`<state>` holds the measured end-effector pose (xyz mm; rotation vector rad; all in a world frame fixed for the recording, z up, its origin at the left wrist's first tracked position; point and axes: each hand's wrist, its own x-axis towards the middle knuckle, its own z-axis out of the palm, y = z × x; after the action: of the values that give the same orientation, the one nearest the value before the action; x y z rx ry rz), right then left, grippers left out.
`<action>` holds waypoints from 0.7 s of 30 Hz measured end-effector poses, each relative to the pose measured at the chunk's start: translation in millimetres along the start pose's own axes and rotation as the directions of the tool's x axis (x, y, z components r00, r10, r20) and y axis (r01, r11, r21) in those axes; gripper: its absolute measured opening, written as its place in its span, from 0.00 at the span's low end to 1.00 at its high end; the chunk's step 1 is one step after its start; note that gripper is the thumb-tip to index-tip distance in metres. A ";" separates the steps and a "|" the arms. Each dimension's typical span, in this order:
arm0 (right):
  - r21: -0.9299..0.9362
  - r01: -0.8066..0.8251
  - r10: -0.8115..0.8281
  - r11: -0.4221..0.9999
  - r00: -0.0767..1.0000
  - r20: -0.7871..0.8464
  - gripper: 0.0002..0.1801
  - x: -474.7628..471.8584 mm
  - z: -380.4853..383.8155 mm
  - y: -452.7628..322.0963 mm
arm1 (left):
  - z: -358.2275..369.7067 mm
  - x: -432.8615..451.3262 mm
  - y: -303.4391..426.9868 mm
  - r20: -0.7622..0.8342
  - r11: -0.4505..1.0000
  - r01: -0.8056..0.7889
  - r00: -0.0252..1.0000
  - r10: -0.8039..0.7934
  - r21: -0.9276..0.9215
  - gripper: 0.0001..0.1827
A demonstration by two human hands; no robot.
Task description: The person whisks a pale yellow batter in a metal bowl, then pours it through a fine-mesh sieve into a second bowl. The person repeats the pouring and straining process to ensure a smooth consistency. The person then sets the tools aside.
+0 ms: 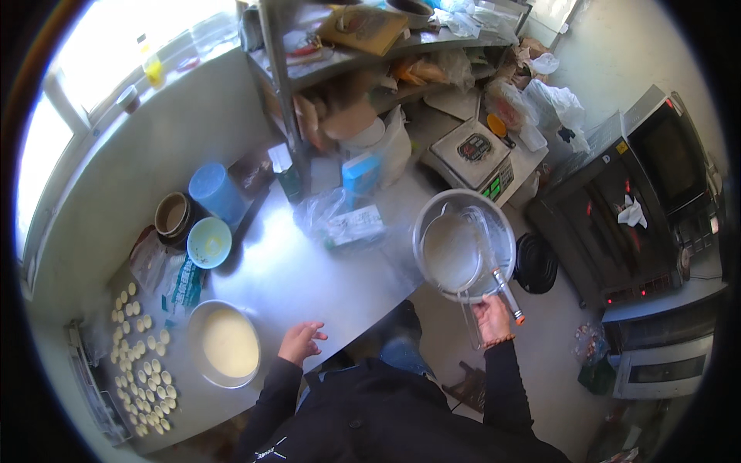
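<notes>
My right hand grips the near rim of a stainless steel mixing bowl, holding it off the table past the front edge. A round fine-mesh sieve sits in this bowl, its wire handle hanging over the rim beside my fingers. Also leaning in it is a wire whisk, whose orange-tipped handle sticks out near my wrist. My left hand holds nothing and hovers near the table edge, fingers apart. To its left, a second steel bowl contains pale yellow liquid.
Many small tart shells cover the left end of the steel table. A mint-green bowl, a blue container and a plastic bag stand behind. A digital scale is beyond my right hand; an oven stands right.
</notes>
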<state>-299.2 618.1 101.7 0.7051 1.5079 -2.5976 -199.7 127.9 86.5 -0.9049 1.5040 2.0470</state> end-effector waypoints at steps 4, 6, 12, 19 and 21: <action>-0.002 0.123 -0.123 0.992 0.992 0.040 0.10 130.1 -4.6 -52.6 | 29.5 20.2 -5.5 -0.082 0.998 0.014 0.996 -0.019 -0.066 0.20; -0.017 0.166 -0.166 0.986 0.986 0.027 0.09 200.7 0.7 -71.2 | 39.3 37.2 -18.4 -0.134 0.993 0.009 0.991 -0.024 -0.115 0.19; -0.024 0.136 -0.135 0.990 0.989 0.057 0.03 370.0 15.3 -110.7 | 127.6 100.6 -59.7 -0.395 0.946 -0.028 0.913 -0.107 -0.323 0.21; -0.127 -0.039 0.070 0.991 0.967 0.245 0.07 468.0 4.1 -135.3 | 212.9 192.1 -58.2 -0.694 0.742 -0.042 0.320 0.645 0.670 0.56; -0.187 -0.068 0.112 0.980 0.965 0.238 0.12 475.4 -8.4 -156.4 | 273.2 196.0 29.6 -0.552 0.542 0.117 0.263 0.791 0.832 0.60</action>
<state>-763.6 790.1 28.9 0.4034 1.5625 -2.3437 -421.6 372.5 17.0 -1.4774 3.1740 0.5583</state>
